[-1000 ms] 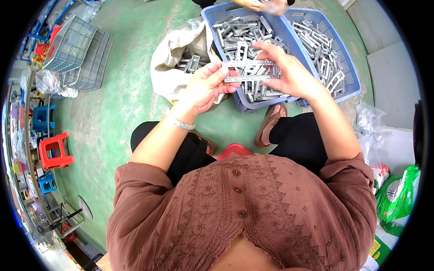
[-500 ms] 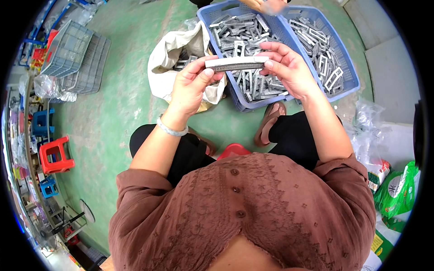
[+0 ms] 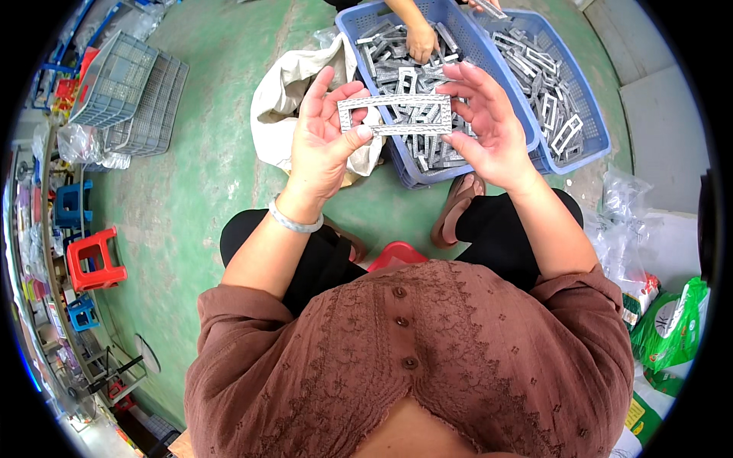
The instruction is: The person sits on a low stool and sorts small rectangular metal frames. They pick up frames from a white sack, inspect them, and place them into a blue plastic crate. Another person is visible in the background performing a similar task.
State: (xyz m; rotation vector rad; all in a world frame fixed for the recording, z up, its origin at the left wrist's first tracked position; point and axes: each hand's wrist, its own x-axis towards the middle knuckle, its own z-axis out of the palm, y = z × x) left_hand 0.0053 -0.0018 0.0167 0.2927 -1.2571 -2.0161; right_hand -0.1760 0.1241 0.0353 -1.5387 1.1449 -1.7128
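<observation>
A grey rectangular frame with a long open middle (image 3: 405,130) is held up level between my two hands, its open face toward me. My left hand (image 3: 321,149) grips the left end, thumb on the lower bar and fingers behind. At the right end, my right hand (image 3: 492,145) has its thumb by the lower corner and its fingers by the upper one. Beneath and beyond the frame stands a blue plastic crate (image 3: 510,103) full of similar grey frames. A white sack (image 3: 275,114) gapes beside my left hand, its contents mostly hidden.
Another person's hand (image 3: 421,40) reaches into the crate. A second blue crate (image 3: 599,122) of frames stands to the right. Grey crates (image 3: 149,107), a red stool (image 3: 95,259) and shelving are at left; plastic bags (image 3: 622,221) lie at right.
The held frame has turned from its narrow edge to its open face. My fingers have spread more. The other person's hand has come down into the crate.
</observation>
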